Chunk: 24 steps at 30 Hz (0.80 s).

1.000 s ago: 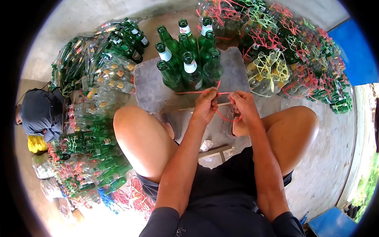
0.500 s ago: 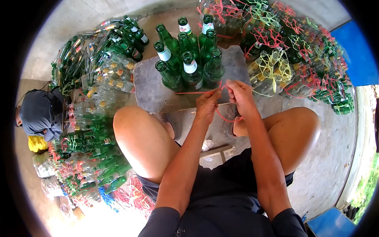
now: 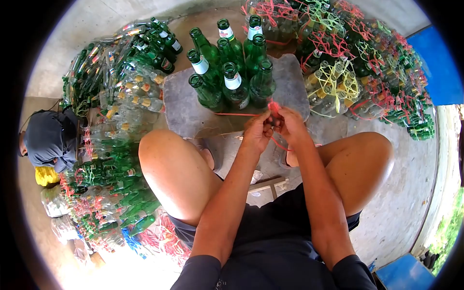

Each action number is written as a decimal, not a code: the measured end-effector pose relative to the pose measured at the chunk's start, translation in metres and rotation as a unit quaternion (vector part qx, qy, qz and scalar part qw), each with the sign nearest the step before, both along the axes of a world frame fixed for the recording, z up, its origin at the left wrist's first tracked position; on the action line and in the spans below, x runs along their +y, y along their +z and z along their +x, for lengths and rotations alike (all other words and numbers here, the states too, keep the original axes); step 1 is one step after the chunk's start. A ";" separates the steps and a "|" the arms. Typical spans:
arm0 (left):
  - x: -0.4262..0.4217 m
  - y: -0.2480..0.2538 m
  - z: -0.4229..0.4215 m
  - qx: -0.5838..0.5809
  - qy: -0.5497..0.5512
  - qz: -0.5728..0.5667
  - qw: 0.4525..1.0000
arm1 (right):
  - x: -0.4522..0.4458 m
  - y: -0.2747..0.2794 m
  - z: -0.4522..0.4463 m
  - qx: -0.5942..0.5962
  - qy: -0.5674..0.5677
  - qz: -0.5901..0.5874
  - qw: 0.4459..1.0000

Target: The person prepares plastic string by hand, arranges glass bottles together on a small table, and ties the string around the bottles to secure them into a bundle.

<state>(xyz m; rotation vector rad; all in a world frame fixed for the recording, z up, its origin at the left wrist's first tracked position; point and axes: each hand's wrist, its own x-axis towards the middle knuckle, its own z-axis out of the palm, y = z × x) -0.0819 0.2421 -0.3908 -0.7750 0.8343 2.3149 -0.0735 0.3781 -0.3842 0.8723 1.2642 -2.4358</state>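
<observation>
Clearly nine green glass bottles [image 3: 209,94] stand upright, packed together on a grey, stone-like slab [image 3: 181,108] in front of the seated person. Four of them show white paper neck labels [image 3: 233,82]; the one on the middle bottle at the back carries a small reddish mark, but the lettering on all four is too small to read. A darker body label sits low on the front middle bottle, equally illegible. Both forearms reach forward between the bare, spread knees and converge near the slab's front edge. The left hand [image 3: 257,129] is angled inward with its fingers curled, and the right hand [image 3: 290,125] meets it, its fingertips pointing toward the left hand's. Each grip is narrow, pinched on thin red plastic twine [image 3: 237,114], which runs taut from the left along the front of the bottles to the fingers. Some of it bunches above the fingertips, beside the front right bottle, and a loose length hangs beneath the hands. Heaps of clear and green bottles [image 3: 140,89] lie to the left, while bundles bound with red, yellow and green strips [image 3: 338,84] fill the right.
</observation>
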 end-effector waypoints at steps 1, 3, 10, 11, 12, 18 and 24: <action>0.000 -0.001 0.000 -0.001 -0.004 0.003 1.000 | 0.000 -0.004 0.000 0.001 -0.011 -0.017 1.000; 0.000 -0.003 -0.001 -0.021 -0.007 0.012 1.000 | 0.005 -0.003 0.001 0.017 -0.039 -0.056 0.998; 0.002 -0.011 -0.002 -0.033 -0.009 0.069 0.997 | -0.007 0.032 -0.002 0.087 0.066 0.086 0.990; 0.002 -0.013 -0.002 -0.036 -0.007 0.075 0.996 | -0.011 0.035 -0.003 0.092 0.059 0.142 0.984; 0.002 -0.013 -0.002 -0.040 -0.006 0.082 0.996 | -0.016 0.037 -0.003 0.096 0.052 0.197 0.974; 0.004 -0.008 -0.002 -0.042 0.002 0.069 0.997 | -0.018 0.028 -0.014 0.093 0.036 0.375 0.922; 0.006 -0.008 -0.003 -0.047 0.007 0.037 0.998 | -0.016 0.004 -0.028 0.062 0.073 0.458 0.884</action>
